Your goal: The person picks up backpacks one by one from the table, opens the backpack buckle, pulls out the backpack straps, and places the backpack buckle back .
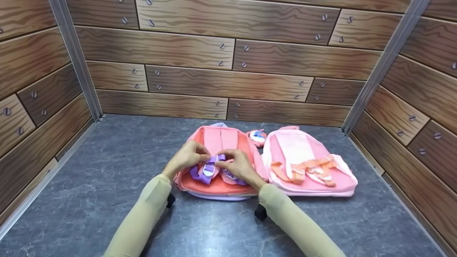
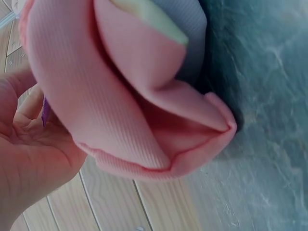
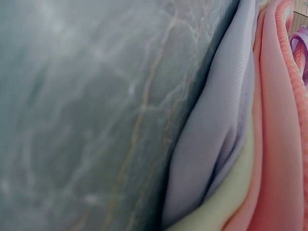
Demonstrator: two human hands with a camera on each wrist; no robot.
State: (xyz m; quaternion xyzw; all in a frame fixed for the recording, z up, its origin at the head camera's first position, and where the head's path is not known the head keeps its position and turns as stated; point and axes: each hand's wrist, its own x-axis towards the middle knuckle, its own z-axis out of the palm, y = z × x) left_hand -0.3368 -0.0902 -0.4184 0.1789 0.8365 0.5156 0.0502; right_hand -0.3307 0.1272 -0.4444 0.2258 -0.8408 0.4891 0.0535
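A coral backpack (image 1: 228, 137) lies with its back panel facing up. Its purple straps (image 1: 203, 176) carry white buckles and cross the panel. My left hand (image 1: 189, 154) pinches one end of a short purple strap piece (image 1: 216, 158) above the panel. At its other end, the fingers of my right hand (image 1: 240, 165) pinch it too, with a pale clip between the hands. In the left wrist view my left hand (image 2: 36, 154) sits beside the bag's side pocket (image 2: 187, 130), its fingertips hidden. Only the bag's side (image 3: 279, 120) shows in the right wrist view, without the hand.
A light pink backpack (image 1: 296, 146) with knotted orange straps (image 1: 317, 169) lies against the coral one on the right. Between their tops sits a small round coral-and-white piece (image 1: 257, 137). Wood-patterned walls (image 1: 228, 53) enclose the grey marbled table (image 1: 125, 150).
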